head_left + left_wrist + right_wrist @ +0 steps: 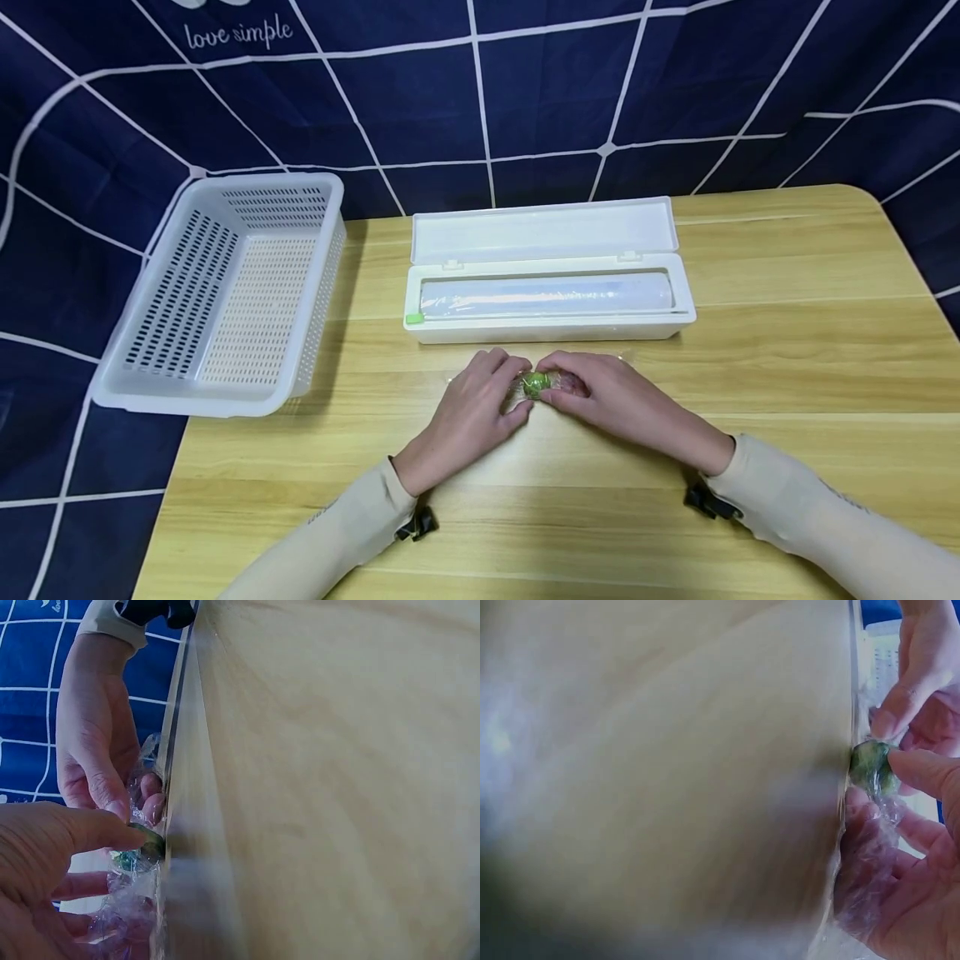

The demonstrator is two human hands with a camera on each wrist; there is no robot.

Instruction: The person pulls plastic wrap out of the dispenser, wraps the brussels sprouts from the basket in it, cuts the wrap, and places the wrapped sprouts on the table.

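Note:
A small round green item (536, 384) sits on the table between both hands, with clear cling film (866, 862) around it. My left hand (476, 408) holds it from the left, thumb at the near side and fingers bent over the far side. From the right, my right hand (618, 396) grips it in the same way, and crumpled film fills that palm. In the left wrist view, the left thumb presses on the green item (150, 844), and bunched film (124, 907) lies in the left palm. The fingers partly hide the wrapped item.
Just beyond the hands stands a long white cling film box (551, 332), its lid (543, 232) raised and a film roll (540, 296) inside. A white perforated basket (202, 406) stands at the table's left edge. Dark blue cloth with white lines (555, 83) hangs behind the wooden table (787, 350).

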